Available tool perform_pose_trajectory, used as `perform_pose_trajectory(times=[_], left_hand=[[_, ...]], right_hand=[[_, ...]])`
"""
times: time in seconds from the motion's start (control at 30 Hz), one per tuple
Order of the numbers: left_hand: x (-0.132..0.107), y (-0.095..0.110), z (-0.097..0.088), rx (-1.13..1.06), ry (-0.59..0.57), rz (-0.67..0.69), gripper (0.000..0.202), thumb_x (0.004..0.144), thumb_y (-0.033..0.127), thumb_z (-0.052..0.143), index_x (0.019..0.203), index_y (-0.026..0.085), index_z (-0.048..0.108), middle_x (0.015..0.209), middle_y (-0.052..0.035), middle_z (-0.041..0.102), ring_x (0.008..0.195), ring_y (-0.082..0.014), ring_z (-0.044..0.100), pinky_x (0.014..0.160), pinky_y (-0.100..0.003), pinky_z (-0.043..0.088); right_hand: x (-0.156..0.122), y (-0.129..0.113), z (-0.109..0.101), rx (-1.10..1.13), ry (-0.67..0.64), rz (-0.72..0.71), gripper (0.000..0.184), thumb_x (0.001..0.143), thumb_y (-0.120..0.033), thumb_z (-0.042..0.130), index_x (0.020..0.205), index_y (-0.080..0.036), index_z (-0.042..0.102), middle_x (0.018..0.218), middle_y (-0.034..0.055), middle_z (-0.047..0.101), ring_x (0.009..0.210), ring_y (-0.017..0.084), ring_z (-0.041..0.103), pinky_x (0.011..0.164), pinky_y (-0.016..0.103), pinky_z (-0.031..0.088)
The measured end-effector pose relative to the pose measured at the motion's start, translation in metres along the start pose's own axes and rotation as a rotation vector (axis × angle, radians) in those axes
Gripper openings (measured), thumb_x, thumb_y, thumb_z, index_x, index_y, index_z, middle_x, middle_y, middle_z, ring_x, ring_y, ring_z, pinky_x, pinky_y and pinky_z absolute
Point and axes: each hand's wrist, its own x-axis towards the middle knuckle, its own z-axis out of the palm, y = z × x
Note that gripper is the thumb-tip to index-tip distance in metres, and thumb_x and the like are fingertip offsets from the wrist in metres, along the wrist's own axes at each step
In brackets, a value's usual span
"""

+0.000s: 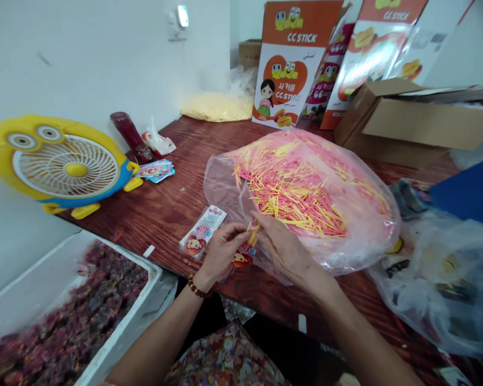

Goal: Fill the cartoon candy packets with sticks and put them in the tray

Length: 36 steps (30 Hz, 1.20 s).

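My left hand [221,247] and my right hand [282,245] meet at the near edge of the wooden table [173,198], fingers pinched on a small printed packet [245,251] with yellow sticks poking out of its top. Just behind them lies a big clear plastic bag [306,193] full of pink and yellow sticks. A stack of the same printed packets [203,231] lies flat on the table just left of my left hand. A bead bracelet circles my left wrist.
A yellow cartoon-faced fan [60,166] stands at the left. Below it a white tub [140,316] holds dark red pieces. Orange "CC STICK" boxes [292,59] and a brown carton [418,120] stand at the back. Clear plastic bags [438,279] lie at the right.
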Motion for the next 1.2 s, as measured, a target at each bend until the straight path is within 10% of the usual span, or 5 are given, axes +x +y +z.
perform_pose_trajectory(times=[0.27,0.6,0.77,1.0,1.2], left_hand=[[0.000,0.001,-0.017,0.157,-0.013,0.115,0.021,0.089,0.035,0.065,0.091,0.018,0.076,0.089,-0.0035,0.073,0.083,-0.0157,0.064,0.077,-0.025,0.050],[-0.001,0.017,-0.031,0.385,0.103,0.396,0.016,0.091,0.025,0.060,0.092,0.020,0.075,0.103,-0.0069,0.072,0.099,-0.0184,0.065,0.090,-0.031,0.049],[0.000,0.014,-0.048,0.682,0.070,0.268,0.021,0.093,0.026,0.055,0.079,0.018,0.068,0.087,-0.0041,0.065,0.084,-0.0169,0.060,0.080,-0.030,0.046],[0.003,-0.028,-0.058,1.166,-0.021,0.124,0.021,0.094,0.028,0.051,0.100,0.019,0.070,0.100,-0.0088,0.069,0.097,-0.0243,0.060,0.088,-0.038,0.041],[0.005,-0.031,-0.068,1.239,-0.012,0.150,0.030,0.094,0.035,0.049,0.116,0.021,0.066,0.111,-0.0099,0.072,0.106,-0.0283,0.061,0.092,-0.042,0.039]], right_hand=[[0.005,-0.004,-0.011,-0.006,0.066,0.100,0.016,0.094,-0.032,0.058,0.092,-0.022,0.071,0.083,0.0024,0.072,0.076,0.017,0.065,0.071,0.029,0.049],[0.030,-0.018,0.000,0.192,0.041,0.082,0.015,0.087,-0.030,0.064,0.079,-0.022,0.073,0.071,-0.0024,0.068,0.067,0.014,0.060,0.063,0.025,0.042],[0.038,0.006,0.022,0.316,-0.038,0.334,0.018,0.086,-0.027,0.059,0.073,-0.018,0.067,0.063,-0.0027,0.065,0.059,0.012,0.060,0.059,0.023,0.042],[0.028,0.033,0.054,-0.281,-0.142,0.413,0.018,0.089,-0.022,0.053,0.081,-0.018,0.069,0.075,0.0041,0.071,0.070,0.017,0.063,0.065,0.025,0.042],[0.016,0.036,-0.009,-0.401,-0.026,0.429,0.023,0.095,-0.030,0.049,0.098,-0.021,0.070,0.089,0.0048,0.075,0.081,0.019,0.068,0.068,0.026,0.042]])
